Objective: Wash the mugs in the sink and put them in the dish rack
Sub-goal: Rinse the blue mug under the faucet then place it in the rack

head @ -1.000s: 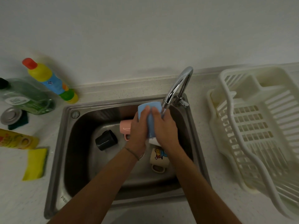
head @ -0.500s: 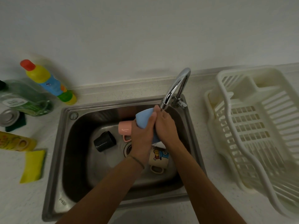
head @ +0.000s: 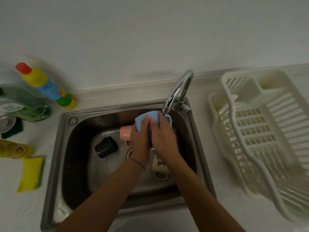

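Note:
Both my hands hold a light blue mug [head: 147, 118] under the spout of the chrome tap [head: 178, 91], above the steel sink [head: 66, 156]. My left hand [head: 139, 141] grips its left side and my right hand [head: 163, 139] wraps its right side; its blue handle sticks out to the right. Water runs from the spout onto it. On the sink floor lie a pink mug [head: 125, 133], a black mug [head: 106, 147] on its side, and a cream mug with a cartoon print [head: 159, 166], partly hidden by my right forearm. The white dish rack [head: 260, 131] stands to the right with nothing in it.
Left of the sink stand a yellow bottle with a red cap [head: 45, 86], a green bottle [head: 21, 104], a metal sink strainer [head: 6, 122] on a dark green pad, a yellow tube [head: 15, 149] and a yellow sponge [head: 31, 174]. A white wall runs behind the counter.
The blue mug has been turned in my hands under the spout, and its handle now shows on the right. Both hands stayed in place around it.

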### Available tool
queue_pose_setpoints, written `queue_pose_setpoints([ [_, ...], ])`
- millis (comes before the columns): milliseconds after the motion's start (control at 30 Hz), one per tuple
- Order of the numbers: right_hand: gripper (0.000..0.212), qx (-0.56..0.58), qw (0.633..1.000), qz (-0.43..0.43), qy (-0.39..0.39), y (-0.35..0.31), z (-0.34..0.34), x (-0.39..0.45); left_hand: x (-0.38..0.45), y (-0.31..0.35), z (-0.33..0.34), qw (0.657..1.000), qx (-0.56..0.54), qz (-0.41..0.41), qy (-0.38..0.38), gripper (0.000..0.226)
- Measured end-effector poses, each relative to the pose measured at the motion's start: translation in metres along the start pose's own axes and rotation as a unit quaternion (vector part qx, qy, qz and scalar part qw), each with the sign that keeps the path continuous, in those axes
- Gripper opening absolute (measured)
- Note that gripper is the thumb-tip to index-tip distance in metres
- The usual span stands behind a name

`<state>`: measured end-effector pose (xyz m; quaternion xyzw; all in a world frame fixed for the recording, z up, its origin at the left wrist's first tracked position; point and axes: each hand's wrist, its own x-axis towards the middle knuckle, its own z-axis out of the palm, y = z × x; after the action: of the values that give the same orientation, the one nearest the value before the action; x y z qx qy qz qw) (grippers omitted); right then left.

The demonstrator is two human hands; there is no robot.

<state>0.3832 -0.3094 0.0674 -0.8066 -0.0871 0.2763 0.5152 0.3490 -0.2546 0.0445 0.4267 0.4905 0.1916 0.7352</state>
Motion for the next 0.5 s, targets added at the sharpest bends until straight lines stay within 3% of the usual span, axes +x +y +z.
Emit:
queue_pose_setpoints([
  [100,0.058,-0.033,0.998,-0.042,0.016,0.006,0.009,-0.019,0.004,0.0,-0.008,0.999,-0.039,-0.002,-0.037,0.043],
  [167,0.053,-0.026,0.999,-0.01,0.017,0.005,0.003,-0.006,0.001,-0.004,-0.008,0.999,-0.01,-0.005,-0.033,0.038],
  [233,0.049,-0.025,0.999,0.03,-0.007,0.002,-0.003,0.005,0.002,-0.009,-0.008,1.0,-0.003,-0.015,-0.025,0.057],
  [300,0.053,-0.06,0.998,-0.005,-0.02,0.004,-0.004,0.002,0.009,-0.009,-0.007,0.999,-0.014,-0.031,-0.019,0.06],
  [400,0.039,-0.101,0.99,-0.086,0.052,0.018,-0.014,-0.008,0.026,-0.008,-0.004,0.997,-0.011,-0.076,0.015,0.039],
  [500,0.019,-0.09,0.982,-0.106,0.131,0.036,-0.034,0.004,0.033,-0.014,-0.001,0.994,0.013,-0.107,-0.006,0.045],
])
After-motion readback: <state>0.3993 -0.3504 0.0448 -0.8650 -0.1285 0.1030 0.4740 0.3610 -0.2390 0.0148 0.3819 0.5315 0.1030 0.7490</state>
